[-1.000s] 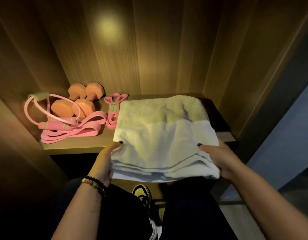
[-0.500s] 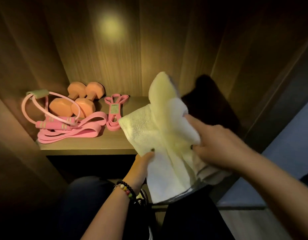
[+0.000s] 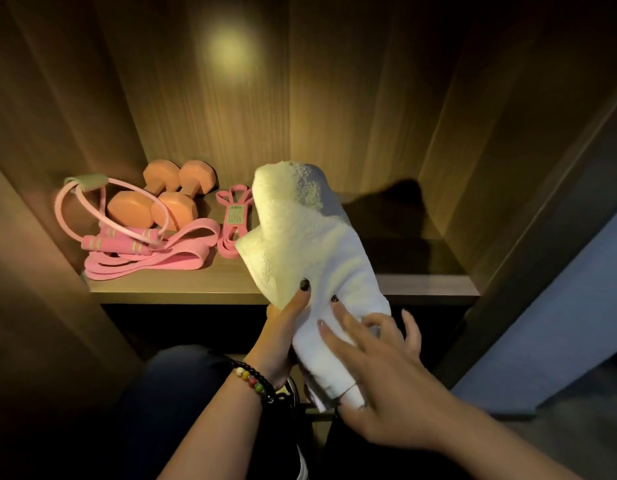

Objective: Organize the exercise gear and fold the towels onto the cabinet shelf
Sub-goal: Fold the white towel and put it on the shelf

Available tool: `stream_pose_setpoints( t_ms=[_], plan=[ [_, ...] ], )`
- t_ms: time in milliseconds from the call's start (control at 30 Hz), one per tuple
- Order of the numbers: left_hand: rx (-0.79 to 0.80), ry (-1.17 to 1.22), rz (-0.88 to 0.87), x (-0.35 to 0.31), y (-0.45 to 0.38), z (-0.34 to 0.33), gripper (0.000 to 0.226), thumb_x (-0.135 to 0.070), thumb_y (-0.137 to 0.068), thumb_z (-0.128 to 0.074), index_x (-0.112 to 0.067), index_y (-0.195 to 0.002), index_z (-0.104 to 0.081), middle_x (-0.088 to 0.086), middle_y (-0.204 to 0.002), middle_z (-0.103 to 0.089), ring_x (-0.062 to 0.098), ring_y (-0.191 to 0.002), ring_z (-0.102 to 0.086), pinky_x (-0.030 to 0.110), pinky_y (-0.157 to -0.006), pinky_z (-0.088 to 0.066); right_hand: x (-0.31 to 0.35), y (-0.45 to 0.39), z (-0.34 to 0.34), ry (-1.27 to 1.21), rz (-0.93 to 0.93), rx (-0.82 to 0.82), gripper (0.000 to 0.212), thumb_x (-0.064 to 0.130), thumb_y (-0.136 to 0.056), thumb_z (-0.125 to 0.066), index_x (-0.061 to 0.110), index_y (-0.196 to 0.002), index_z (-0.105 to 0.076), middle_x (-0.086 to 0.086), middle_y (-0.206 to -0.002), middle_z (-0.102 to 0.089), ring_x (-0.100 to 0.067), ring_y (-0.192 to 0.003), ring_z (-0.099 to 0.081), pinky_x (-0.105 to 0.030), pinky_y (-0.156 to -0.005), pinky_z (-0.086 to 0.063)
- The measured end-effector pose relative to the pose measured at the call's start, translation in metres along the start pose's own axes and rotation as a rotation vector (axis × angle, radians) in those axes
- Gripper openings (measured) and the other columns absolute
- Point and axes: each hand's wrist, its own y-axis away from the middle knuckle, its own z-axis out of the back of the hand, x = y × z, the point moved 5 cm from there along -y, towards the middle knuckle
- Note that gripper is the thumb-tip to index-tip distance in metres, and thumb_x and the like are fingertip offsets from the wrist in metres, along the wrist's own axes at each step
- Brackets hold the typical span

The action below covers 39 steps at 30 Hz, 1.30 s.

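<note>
A wooden cabinet shelf [image 3: 182, 289] is shown, with a folded white towel [image 3: 310, 258] held upright above its front edge. The towel is judged soft, light and floppy, best supported at its folded lower end. It is pinched by the left hand [image 3: 282, 327]; the right hand [image 3: 379, 372] lies spread against it.

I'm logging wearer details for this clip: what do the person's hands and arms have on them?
Both forearms are bare, with no sleeves in view. The left hand has a dark-painted thumbnail and a beaded bracelet of black and coloured beads at the wrist. The right hand wears nothing; one nail looks dark.
</note>
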Motion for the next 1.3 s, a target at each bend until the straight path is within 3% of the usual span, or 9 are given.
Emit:
stream_pose_setpoints(
  t_ms=[100, 200, 333, 567, 700, 800, 967, 1167, 1300],
  plan=[
    [-0.219, -0.048, -0.14, 0.002, -0.005, 0.009, 0.065, -0.032, -0.07, -0.075, -0.005, -0.126, -0.059, 0.014, -0.117, -0.069, 0.032, -0.107, -0.066, 0.051, -0.094, -0.051, -0.005, 0.004, 0.001, -0.535, 0.067, -0.109, 0.058, 0.031, -0.087, -0.055, 0.057, -0.136, -0.038, 0.034, -0.144, -0.032, -0.004, -0.132, -0.032, -0.045, -0.117, -0.011],
    [-0.252, -0.057, -0.174, 0.004, -0.006, 0.012, 0.062, -0.026, -0.065, -0.073, -0.007, -0.122, -0.062, 0.014, -0.114, -0.069, 0.031, -0.105, -0.067, 0.05, -0.091, -0.053, -0.037, 0.002, 0.031, -0.9, -0.067, -0.461, 0.053, -0.002, -0.09, -0.052, 0.044, -0.111, -0.068, 0.016, -0.112, -0.064, -0.001, -0.11, -0.056, -0.021, -0.094, -0.044],
    [-0.247, -0.034, -0.127, 0.01, -0.004, 0.019, 0.054, -0.023, -0.07, -0.067, -0.003, -0.119, -0.063, 0.016, -0.11, -0.07, 0.027, -0.095, -0.07, 0.033, -0.069, -0.056, -0.039, -0.032, 0.079, -0.577, -0.058, -0.63, 0.05, 0.0, -0.092, -0.051, 0.03, -0.132, -0.054, 0.01, -0.136, -0.051, 0.001, -0.127, -0.04, -0.01, -0.101, -0.033],
    [-0.262, -0.09, -0.126, 0.007, 0.003, 0.036, 0.036, -0.016, -0.073, -0.072, -0.004, -0.106, -0.067, 0.011, -0.095, -0.073, 0.019, -0.081, -0.071, 0.028, -0.062, -0.056, 0.001, -0.142, 0.096, -0.305, 0.081, -0.466, 0.047, 0.014, -0.1, -0.037, 0.032, -0.144, -0.041, 0.01, -0.158, -0.023, -0.01, -0.147, -0.006, -0.049, -0.118, -0.014],
    [-0.303, -0.176, -0.183, 0.002, 0.001, 0.043, 0.028, -0.02, -0.08, -0.068, -0.009, -0.105, -0.068, 0.006, -0.099, -0.074, 0.022, -0.091, -0.071, 0.032, -0.071, -0.057, -0.009, -0.189, 0.056, 0.0, -0.044, -0.277, 0.047, 0.037, -0.101, -0.033, 0.038, -0.148, -0.028, 0.012, -0.16, -0.014, -0.012, -0.148, 0.003, -0.057, -0.116, 0.011],
    [-0.316, -0.294, -0.234, -0.002, -0.001, 0.046, 0.022, -0.03, -0.085, -0.064, -0.016, -0.101, -0.07, 0.001, -0.098, -0.075, 0.019, -0.093, -0.07, 0.039, -0.082, -0.056, -0.018, -0.204, 0.045, -0.048, -0.081, -0.231, 0.047, 0.04, -0.101, -0.032, 0.041, -0.148, -0.028, 0.014, -0.159, -0.016, -0.01, -0.148, 0.001, -0.055, -0.115, 0.016],
    [-0.116, -0.221, -0.18, -0.008, -0.004, 0.033, 0.036, -0.034, -0.084, -0.064, -0.014, -0.114, -0.066, 0.005, -0.11, -0.072, 0.022, -0.103, -0.069, 0.034, -0.082, -0.057, -0.028, -0.214, 0.052, -0.122, -0.109, -0.193, 0.045, 0.038, -0.102, -0.033, 0.039, -0.147, -0.029, 0.013, -0.158, -0.02, -0.014, -0.148, -0.007, -0.049, -0.119, 0.007],
    [-0.049, -0.044, 0.081, 0.012, 0.012, 0.031, 0.049, -0.035, -0.079, -0.063, -0.012, -0.123, -0.06, 0.006, -0.116, -0.07, 0.023, -0.107, -0.067, 0.033, -0.085, -0.056, -0.045, -0.214, 0.056, -0.322, -0.144, -0.305, 0.048, 0.036, -0.1, -0.045, 0.023, -0.146, -0.04, 0.008, -0.152, -0.036, -0.012, -0.137, -0.036, -0.018, -0.111, -0.019],
    [-0.107, -0.057, -0.007, 0.007, 0.015, 0.03, 0.042, -0.024, -0.077, -0.061, -0.009, -0.116, -0.062, 0.006, -0.106, -0.073, 0.021, -0.097, -0.07, 0.028, -0.073, -0.057, -0.04, -0.165, 0.061, -0.395, -0.261, -0.607, 0.045, 0.027, -0.101, -0.04, 0.017, -0.145, -0.041, -0.002, -0.154, -0.033, -0.019, -0.133, -0.04, -0.037, -0.11, -0.037]
  ],
)
